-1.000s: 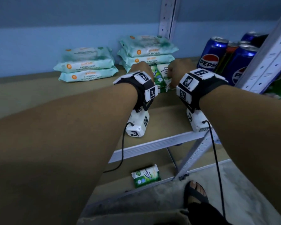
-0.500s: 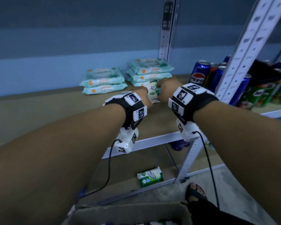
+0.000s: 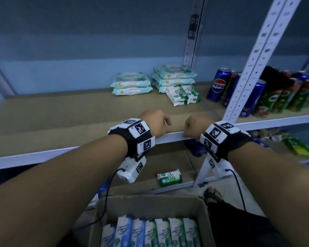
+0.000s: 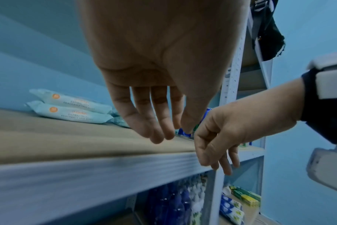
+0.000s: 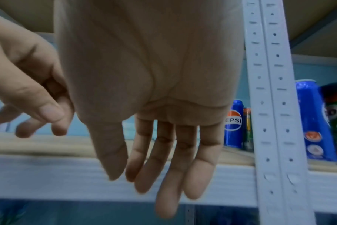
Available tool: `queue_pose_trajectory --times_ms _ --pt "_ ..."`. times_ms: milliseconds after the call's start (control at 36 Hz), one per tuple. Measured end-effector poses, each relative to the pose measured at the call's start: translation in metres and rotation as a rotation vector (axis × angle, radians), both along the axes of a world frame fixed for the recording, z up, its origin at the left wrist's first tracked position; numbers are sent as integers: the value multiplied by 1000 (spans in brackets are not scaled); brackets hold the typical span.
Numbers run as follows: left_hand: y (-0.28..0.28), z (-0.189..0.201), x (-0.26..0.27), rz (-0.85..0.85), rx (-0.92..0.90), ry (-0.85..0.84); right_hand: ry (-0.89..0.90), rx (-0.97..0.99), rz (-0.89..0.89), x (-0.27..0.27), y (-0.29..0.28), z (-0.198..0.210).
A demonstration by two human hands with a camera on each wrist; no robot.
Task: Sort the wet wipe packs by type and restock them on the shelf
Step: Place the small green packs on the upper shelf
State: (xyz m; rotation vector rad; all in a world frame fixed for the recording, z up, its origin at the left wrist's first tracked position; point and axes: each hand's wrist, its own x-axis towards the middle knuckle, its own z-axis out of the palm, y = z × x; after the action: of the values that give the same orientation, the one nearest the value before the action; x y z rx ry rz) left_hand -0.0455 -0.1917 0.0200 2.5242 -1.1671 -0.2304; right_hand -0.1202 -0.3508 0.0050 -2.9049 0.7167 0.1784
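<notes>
Two stacks of teal wet wipe packs point(image 3: 131, 85) point(image 3: 175, 77) lie at the back of the tan shelf point(image 3: 78, 118). In front of the right stack sits a small pile of green-and-white packs point(image 3: 183, 95). My left hand point(image 3: 155, 122) and right hand point(image 3: 196, 125) hover side by side over the shelf's front edge, well short of that pile. Each hand hangs with relaxed fingers and holds nothing, as the left wrist view point(image 4: 173, 134) and right wrist view point(image 5: 164, 175) show. A cardboard box point(image 3: 150, 202) below me holds several upright blue and green packs.
A white slotted upright point(image 3: 253, 68) rises right of my right hand. Pepsi cans point(image 3: 219, 84) and green cans point(image 3: 278, 100) stand behind it. One green-and-white pack point(image 3: 169, 177) lies on the lower shelf. My sandalled foot point(image 3: 212, 193) is beside the box.
Both hands let go of the green-and-white packs and drew back to the shelf's front edge. The packs stay in front of the right teal stack. The box has come into view.
</notes>
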Motion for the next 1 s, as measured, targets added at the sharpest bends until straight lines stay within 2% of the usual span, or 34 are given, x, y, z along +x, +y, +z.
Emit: queue_pose_trajectory --times_ms 111,222,361,500,639,750,833,944,1000 --pt "21 -21 -20 -70 -13 33 119 65 64 -23 9 -24" --pt "38 -57 -31 -123 42 135 124 102 125 -39 12 -55" --pt "56 -132 -29 -111 139 312 219 159 81 -34 -2 -114" --pt "70 -213 -24 17 194 422 261 137 113 -27 -8 -163" --pt "83 -282 -30 155 183 339 314 147 108 -16 -18 -211" --pt "90 -324 -39 181 111 337 402 117 125 -2 -24 -243" --pt "97 -337 -41 181 30 270 433 110 158 12 -28 -261" --pt "100 -339 -43 130 -177 213 403 67 223 34 -35 -276" --pt "99 -340 -43 134 -211 207 425 87 237 47 -37 -281"
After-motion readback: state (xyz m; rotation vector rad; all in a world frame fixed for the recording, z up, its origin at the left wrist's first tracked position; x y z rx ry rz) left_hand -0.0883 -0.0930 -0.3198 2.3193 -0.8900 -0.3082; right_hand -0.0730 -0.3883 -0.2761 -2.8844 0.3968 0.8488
